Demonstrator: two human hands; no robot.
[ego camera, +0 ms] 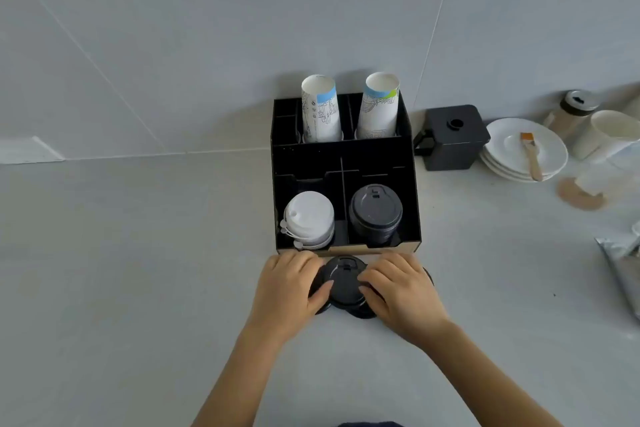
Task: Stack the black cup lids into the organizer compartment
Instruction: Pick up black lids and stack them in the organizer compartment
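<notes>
A black organizer (412, 184) stands on the counter against the wall. Its front right compartment holds a stack of black cup lids (375, 215); the front left holds white lids (309, 220). Just in front of the organizer, several loose black lids (344, 282) lie overlapping on the counter. My left hand (289, 291) grips them from the left, thumb on the top lid. My right hand (401, 291) presses on them from the right, fingers on the top lid. Parts of the loose lids are hidden under both hands.
Two paper cup stacks (320, 111) (379, 107) stand upside down in the organizer's rear slots. To the right are a black lidded box (452, 139), stacked white saucers (505, 146) with a brush (531, 154), a jar (571, 111), a white cup (604, 133) and a foil pouch (623, 263).
</notes>
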